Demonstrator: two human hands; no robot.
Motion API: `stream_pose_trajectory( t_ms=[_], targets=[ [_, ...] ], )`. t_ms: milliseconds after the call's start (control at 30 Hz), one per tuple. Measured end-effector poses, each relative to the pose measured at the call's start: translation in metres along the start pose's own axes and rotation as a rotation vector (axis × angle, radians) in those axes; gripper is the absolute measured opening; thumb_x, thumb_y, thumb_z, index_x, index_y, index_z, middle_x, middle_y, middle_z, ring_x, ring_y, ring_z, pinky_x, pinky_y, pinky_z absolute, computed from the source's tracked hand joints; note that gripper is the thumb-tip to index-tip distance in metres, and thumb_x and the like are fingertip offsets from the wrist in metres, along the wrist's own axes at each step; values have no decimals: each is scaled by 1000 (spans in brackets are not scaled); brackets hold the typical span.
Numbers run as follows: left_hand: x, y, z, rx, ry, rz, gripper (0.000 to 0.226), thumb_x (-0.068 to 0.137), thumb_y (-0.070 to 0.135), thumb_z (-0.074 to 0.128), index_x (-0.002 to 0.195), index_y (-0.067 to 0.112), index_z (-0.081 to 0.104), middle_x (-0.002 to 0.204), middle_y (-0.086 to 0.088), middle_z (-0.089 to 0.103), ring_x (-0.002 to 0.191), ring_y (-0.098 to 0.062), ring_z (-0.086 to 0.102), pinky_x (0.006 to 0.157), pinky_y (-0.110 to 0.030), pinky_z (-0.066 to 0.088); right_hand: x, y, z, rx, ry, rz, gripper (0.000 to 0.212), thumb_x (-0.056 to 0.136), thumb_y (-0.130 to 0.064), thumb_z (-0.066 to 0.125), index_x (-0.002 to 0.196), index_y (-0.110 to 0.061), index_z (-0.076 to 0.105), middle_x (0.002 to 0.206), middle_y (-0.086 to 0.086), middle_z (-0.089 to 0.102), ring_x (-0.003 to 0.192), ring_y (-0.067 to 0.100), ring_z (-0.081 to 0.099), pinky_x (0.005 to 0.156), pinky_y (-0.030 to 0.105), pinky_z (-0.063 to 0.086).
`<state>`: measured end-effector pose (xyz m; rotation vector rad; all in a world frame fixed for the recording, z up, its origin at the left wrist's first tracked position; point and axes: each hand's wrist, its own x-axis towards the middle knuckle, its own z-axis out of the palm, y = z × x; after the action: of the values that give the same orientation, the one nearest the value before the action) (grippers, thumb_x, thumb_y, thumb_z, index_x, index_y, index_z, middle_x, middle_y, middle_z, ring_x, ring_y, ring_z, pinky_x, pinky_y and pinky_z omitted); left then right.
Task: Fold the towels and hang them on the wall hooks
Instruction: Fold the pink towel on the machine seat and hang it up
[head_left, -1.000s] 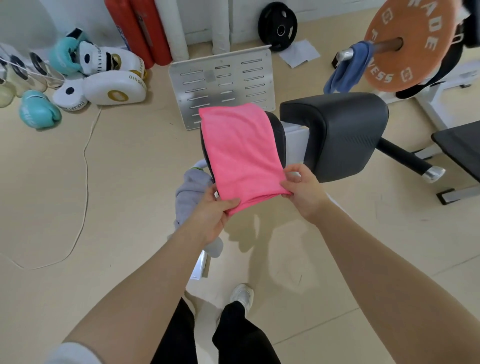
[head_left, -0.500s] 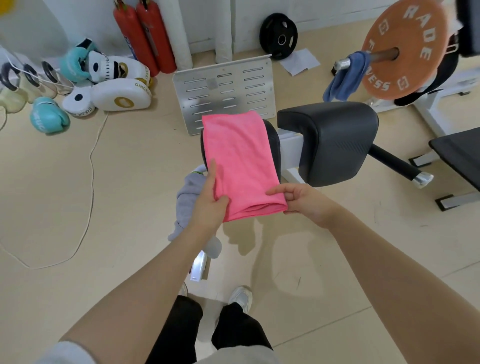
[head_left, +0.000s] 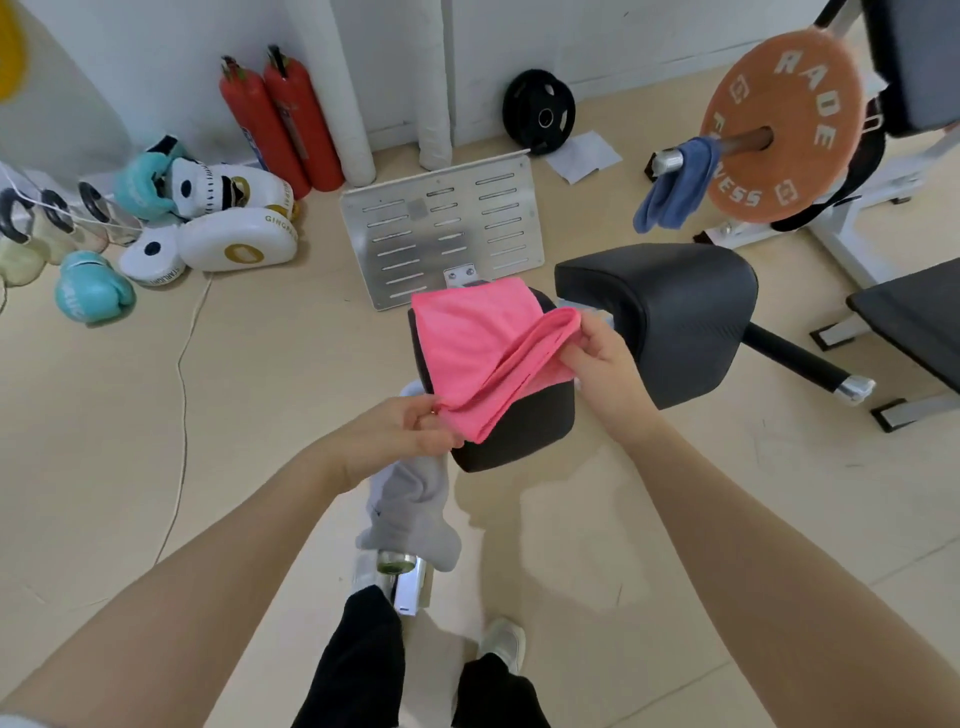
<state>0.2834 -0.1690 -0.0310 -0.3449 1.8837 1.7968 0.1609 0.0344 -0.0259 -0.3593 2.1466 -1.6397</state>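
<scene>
Both hands are on the pink towel (head_left: 470, 340), which lies draped over a black padded roller (head_left: 524, 431) of the gym machine. The left hand (head_left: 402, 434) pinches the towel's near corner between thumb and fingers, low and to the left. The right hand (head_left: 597, 364) grips the bunched far end of the near edge, lifted up off the pad and raised toward the right, so the edge runs as a diagonal fold between the two hands. The rest of the towel stays flat on the roller's top, reaching back to its far edge. A second, larger black pad (head_left: 670, 312) sits just right of the roller, right hand in front of it. A grey towel (head_left: 410, 512) hangs over a metal bar directly under the left wrist. A blue towel (head_left: 675, 189) hangs on the barbell sleeve beside an orange weight plate (head_left: 784, 124), well apart to the upper right. A perforated metal plate (head_left: 441, 228) leans on the floor behind the roller. Two red fire extinguishers (head_left: 280, 124) stand against the wall, with boxing gloves (head_left: 91, 286) and white focus pads (head_left: 239, 244) on the floor at left. A black weight plate (head_left: 537, 111) leans on the wall. No wall hooks in view.
</scene>
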Motion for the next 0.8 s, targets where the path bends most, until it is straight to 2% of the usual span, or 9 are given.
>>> stream_pose_trajectory(
  t_ms=[67, 133, 267, 333, 433, 567, 667, 733, 800],
  targets=[
    [5, 8, -9, 81, 43, 27, 47, 61, 31, 73, 104, 16, 63, 88, -3, 69, 85, -12, 65, 84, -25, 52, 17, -6, 11, 12, 53, 8, 12, 95, -9, 45, 102, -14, 54, 89, -13, 58, 89, -4, 54, 88, 18, 43],
    [20, 19, -15, 173, 233, 90, 12, 77, 21, 69, 84, 12, 64, 73, -4, 66, 67, -11, 61, 72, -26, 51, 36, -6, 22, -23, 112, 15, 10, 97, -16, 44, 102, -13, 53, 85, -12, 55, 80, -6, 51, 77, 16, 41],
    [52, 35, -36, 126, 488, 58, 55, 96, 38, 44, 48, 10, 45, 39, 3, 48, 39, -9, 39, 48, -16, 37, 77, -4, 36, -173, 231, 64, 18, 97, -25, 45, 103, -10, 54, 83, -7, 54, 77, 7, 49, 67, 17, 36],
    [66, 41, -48, 76, 496, -57, 62, 96, 48, 35, 49, 8, 41, 40, 1, 43, 37, -11, 33, 45, -18, 33, 93, -3, 39, -310, 238, 122, 25, 97, -26, 44, 110, -8, 53, 91, 0, 55, 85, 15, 49, 63, 16, 33],
    [78, 44, -62, -92, 438, -221, 53, 89, 57, 42, 66, 9, 44, 58, -4, 38, 50, -16, 28, 52, -26, 25, 107, 1, 42, -411, 264, 247, 31, 98, -26, 42, 119, -6, 52, 110, 8, 58, 103, 22, 51, 77, 25, 33],
    [77, 34, -63, -151, 227, -183, 45, 87, 36, 61, 48, 21, 43, 44, 11, 37, 51, -12, 27, 49, -22, 23, 112, -3, 44, -361, 312, 304, 29, 96, -29, 45, 114, -10, 58, 105, 1, 59, 93, 15, 50, 81, 28, 36],
    [79, 37, -65, -233, 304, -125, 43, 92, 19, 55, 52, 16, 41, 35, 13, 40, 36, -4, 37, 37, -11, 30, 117, -14, 46, -347, 344, 269, 28, 96, -31, 46, 111, -12, 59, 102, -1, 60, 93, 14, 52, 81, 28, 38],
    [88, 36, -72, -116, 386, -152, 39, 91, 24, 57, 57, 14, 41, 44, 10, 47, 39, -3, 42, 44, -16, 35, 122, -18, 49, -325, 340, 282, 32, 96, -34, 44, 118, -14, 56, 105, -2, 58, 99, 15, 52, 83, 26, 36],
    [94, 31, -79, 141, 455, -170, 32, 85, 32, 64, 70, 15, 41, 65, 5, 46, 57, -10, 46, 56, -25, 35, 125, -16, 54, -385, 304, 327, 37, 96, -35, 44, 126, -14, 50, 114, 1, 58, 107, 16, 51, 87, 25, 34]
  ],
)
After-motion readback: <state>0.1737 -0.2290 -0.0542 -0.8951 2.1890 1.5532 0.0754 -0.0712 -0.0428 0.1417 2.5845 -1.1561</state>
